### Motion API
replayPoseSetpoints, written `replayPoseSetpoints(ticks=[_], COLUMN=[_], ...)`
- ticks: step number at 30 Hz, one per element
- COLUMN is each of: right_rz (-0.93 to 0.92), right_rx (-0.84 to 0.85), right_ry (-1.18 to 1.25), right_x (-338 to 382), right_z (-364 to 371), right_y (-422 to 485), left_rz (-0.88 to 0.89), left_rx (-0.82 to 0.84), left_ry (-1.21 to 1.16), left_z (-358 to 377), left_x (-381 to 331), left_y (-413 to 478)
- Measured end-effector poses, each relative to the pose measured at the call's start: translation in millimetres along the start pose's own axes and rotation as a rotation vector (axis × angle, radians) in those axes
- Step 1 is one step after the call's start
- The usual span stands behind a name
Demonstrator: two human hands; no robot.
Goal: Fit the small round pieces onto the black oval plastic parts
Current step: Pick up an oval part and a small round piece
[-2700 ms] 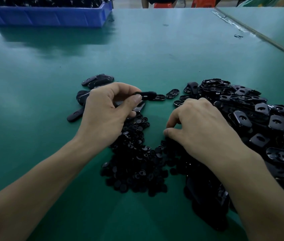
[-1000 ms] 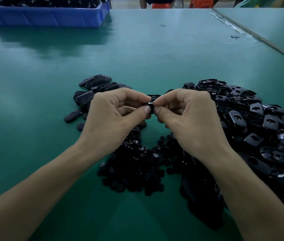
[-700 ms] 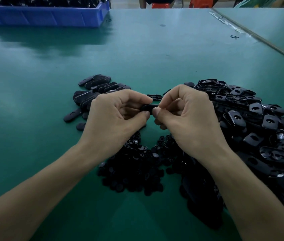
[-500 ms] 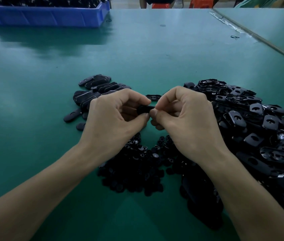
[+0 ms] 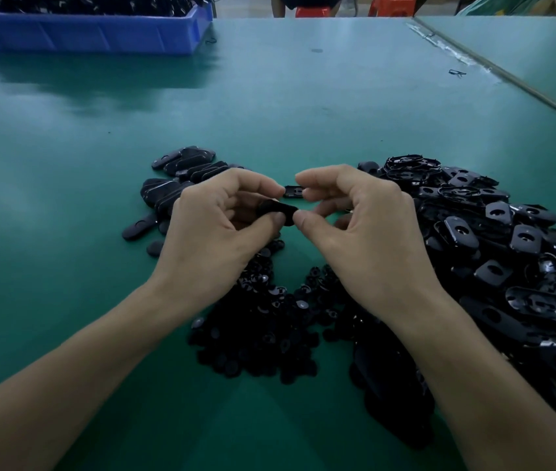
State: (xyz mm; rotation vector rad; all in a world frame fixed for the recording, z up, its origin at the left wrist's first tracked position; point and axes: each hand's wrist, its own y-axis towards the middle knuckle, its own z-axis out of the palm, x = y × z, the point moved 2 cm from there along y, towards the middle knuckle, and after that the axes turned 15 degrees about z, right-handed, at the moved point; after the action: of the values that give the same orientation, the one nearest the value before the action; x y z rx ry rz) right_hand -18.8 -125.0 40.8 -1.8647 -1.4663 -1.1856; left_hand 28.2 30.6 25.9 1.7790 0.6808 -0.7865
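Resting in left hand (image 5: 212,236): black oval part (image 5: 278,211).

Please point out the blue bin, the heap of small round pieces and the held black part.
blue bin (image 5: 93,37): head view, front wall.
heap of small round pieces (image 5: 263,338): head view, middle of the heap.
held black part (image 5: 278,211): head view, its visible upper surface.

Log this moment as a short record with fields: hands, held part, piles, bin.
left hand: pinches a black oval part
right hand: thumb at that part's end, grip unclear
round pieces: heap between the forearms
oval parts heap: right of the right hand
blue bin: far left corner, holds dark parts
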Motion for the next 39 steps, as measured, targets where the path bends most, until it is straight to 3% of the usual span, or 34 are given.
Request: replayPoseSetpoints(ticks=[6,14,39], right_rz=[-0.009,0.019,0.057], right_rx=[0.057,0.141,0.152], right_ry=[0.057,0.157,0.078], right_x=[-2.6,-6.9,-8.0], right_z=[0.2,-1.8,1.1], right_y=[2.2,5.1,5.0], left_rz=[-0.062,-0.11,-0.132], left_rx=[0.003,-0.011,0.02], left_ry=[-0.186,-0.256,-0.16], left_z=[1.3,-0.1,-3.4], left_x=[-2.4,-2.9,3.7], left_y=[1.3,3.0,1.2])
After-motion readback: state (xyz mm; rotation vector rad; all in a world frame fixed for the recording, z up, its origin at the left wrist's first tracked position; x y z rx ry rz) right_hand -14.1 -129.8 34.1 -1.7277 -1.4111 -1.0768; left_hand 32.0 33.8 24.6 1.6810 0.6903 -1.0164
